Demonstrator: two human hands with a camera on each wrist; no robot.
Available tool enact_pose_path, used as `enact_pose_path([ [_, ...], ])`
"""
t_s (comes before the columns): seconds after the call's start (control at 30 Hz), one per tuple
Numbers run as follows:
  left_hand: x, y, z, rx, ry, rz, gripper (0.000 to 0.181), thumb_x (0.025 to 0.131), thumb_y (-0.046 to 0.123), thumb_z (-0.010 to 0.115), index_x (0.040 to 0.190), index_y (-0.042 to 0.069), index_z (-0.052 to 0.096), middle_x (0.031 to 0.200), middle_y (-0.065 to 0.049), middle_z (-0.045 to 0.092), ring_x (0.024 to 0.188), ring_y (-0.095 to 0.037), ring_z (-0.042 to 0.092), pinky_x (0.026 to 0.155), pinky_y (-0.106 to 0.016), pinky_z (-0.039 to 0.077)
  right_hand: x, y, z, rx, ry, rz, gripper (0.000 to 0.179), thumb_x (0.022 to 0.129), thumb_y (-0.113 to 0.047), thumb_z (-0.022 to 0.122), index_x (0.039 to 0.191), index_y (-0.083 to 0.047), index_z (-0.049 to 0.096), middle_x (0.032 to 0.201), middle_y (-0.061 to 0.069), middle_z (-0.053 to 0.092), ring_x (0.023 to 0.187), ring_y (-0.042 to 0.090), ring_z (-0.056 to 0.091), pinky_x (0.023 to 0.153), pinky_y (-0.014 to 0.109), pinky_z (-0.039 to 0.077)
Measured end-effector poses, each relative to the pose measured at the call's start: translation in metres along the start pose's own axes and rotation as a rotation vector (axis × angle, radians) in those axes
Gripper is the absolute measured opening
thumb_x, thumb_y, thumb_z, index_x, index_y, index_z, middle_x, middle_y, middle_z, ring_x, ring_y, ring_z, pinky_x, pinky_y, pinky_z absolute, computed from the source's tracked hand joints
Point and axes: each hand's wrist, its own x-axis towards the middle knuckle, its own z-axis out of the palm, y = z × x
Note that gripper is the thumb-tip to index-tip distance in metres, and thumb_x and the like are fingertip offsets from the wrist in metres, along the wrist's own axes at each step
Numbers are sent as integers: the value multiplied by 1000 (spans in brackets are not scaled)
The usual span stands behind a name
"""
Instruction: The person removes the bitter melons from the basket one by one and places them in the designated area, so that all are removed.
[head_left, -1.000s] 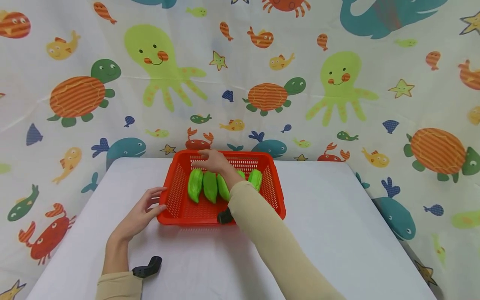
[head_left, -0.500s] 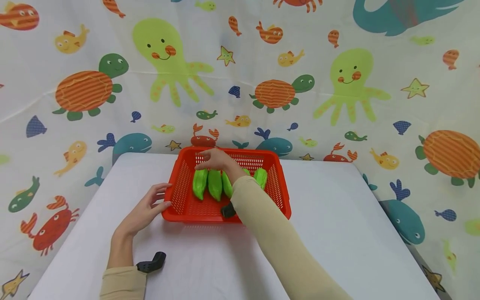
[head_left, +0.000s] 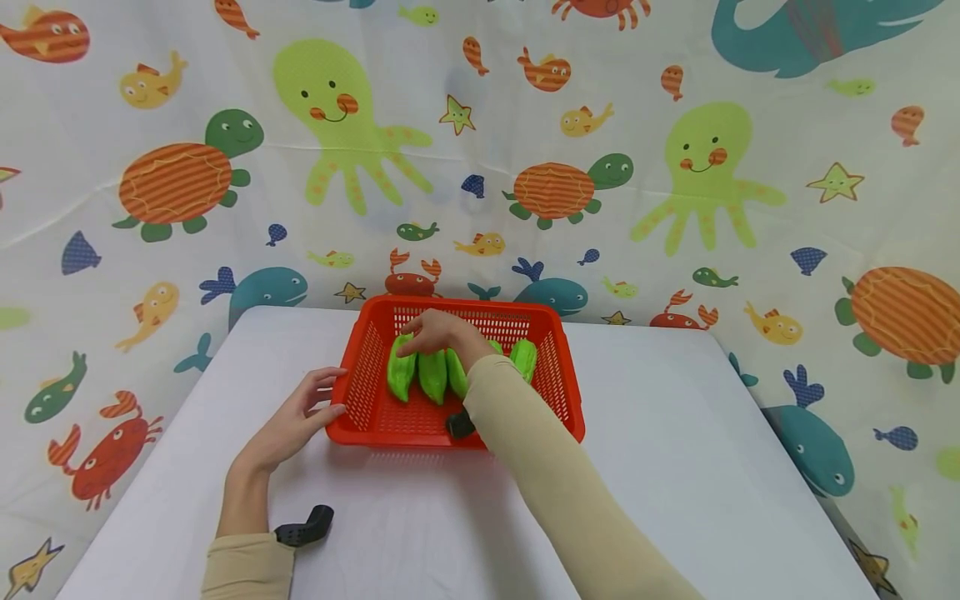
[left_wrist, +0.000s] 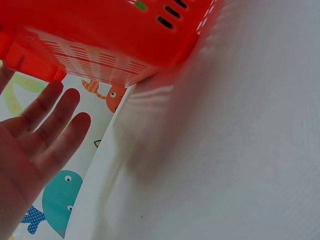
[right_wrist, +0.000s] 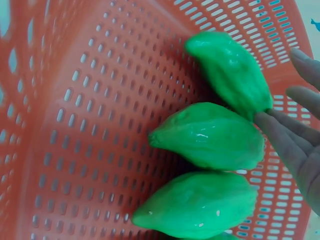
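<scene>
Glossy green, tapered pepper-like vegetables [head_left: 432, 377] lie side by side in a red plastic basket [head_left: 420, 433]. My right hand [head_left: 438, 332] reaches over them, at the far end of the leftmost green vegetable [head_left: 401, 375]. In the right wrist view, the fingertips come right up to the end of that vegetable [right_wrist: 232, 72], the other fingers spread apart. My left hand [head_left: 292, 421] is at the basket's left side, fingertips at its rim. In the left wrist view its fingers [left_wrist: 60, 112] are extended beside the slotted wall. My right forearm hides part of the row.
The basket stands near the back of a white table [head_left: 660, 467]. Behind it hangs a curtain [head_left: 465, 83] printed with sea animals. A black wrist device [head_left: 306, 527] sits on the left wrist, another [head_left: 459, 423] under the right wrist, over the basket.
My right hand has lowered slightly towards the leftmost vegetable, its fingers now overlapping its upper end. The left hand stays at the basket's rim. The head view has shifted a little.
</scene>
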Motion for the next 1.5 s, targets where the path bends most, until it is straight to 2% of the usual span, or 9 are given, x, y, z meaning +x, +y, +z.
enact_pose_path([
  [0.17,1,0,-2,-15,-13,-4,62,96,23,62,149,18,30,146,-19,34,133,-43,35,93,-55,50,5,-3,3,-53,-16,-27,52,90,-35,70,138,-17,58,134,7,59,121,21,55,101,36,45],
  [0.37,1,-1,-3,-26,-20,-15,63,95,23,62,149,17,29,147,-19,32,133,-43,34,94,-56,49,10,-6,6,-104,-22,26,49,91,-36,69,136,-21,60,139,5,55,126,22,50,104,39,43],
  [0.47,3,-1,-4,-27,-22,-20,63,95,23,62,148,18,29,148,-19,32,133,-42,35,94,-54,49,12,-8,6,-129,-53,35,48,91,-35,69,136,-23,60,141,2,53,128,20,48,106,37,41],
  [0.63,5,-1,-4,-32,-27,-18,62,96,25,62,148,19,29,148,-18,33,132,-41,37,94,-50,51,14,-16,6,-222,-117,-3,47,94,-30,65,140,-21,56,145,2,49,134,20,42,108,34,38],
  [0.8,5,-1,-5,-37,-30,-23,62,96,25,62,148,19,28,149,-18,32,133,-41,37,95,-53,49,16,-21,8,-290,-154,1,48,96,-28,63,142,-20,53,146,3,49,135,20,42,107,32,39],
  [1.07,5,-1,-8,-44,-38,-22,62,96,25,61,148,19,29,148,-19,32,133,-41,36,94,-54,49,21,-20,8,-313,-161,-16,49,96,-27,64,143,-21,52,146,4,48,133,20,42,109,34,36],
  [1.37,7,-3,-8,-36,-48,-27,61,96,24,61,148,20,29,149,-18,31,133,-41,36,95,-56,48,23,-12,13,-263,-112,-22,52,94,-28,65,144,-22,51,147,4,46,130,19,44,108,33,38],
  [1.5,8,-4,-9,-41,-50,-26,62,96,25,62,148,21,29,150,-17,31,133,-40,36,96,-56,47,25,-10,13,-240,-135,-20,55,94,-28,66,146,-23,47,150,3,42,134,20,39,109,34,36],
])
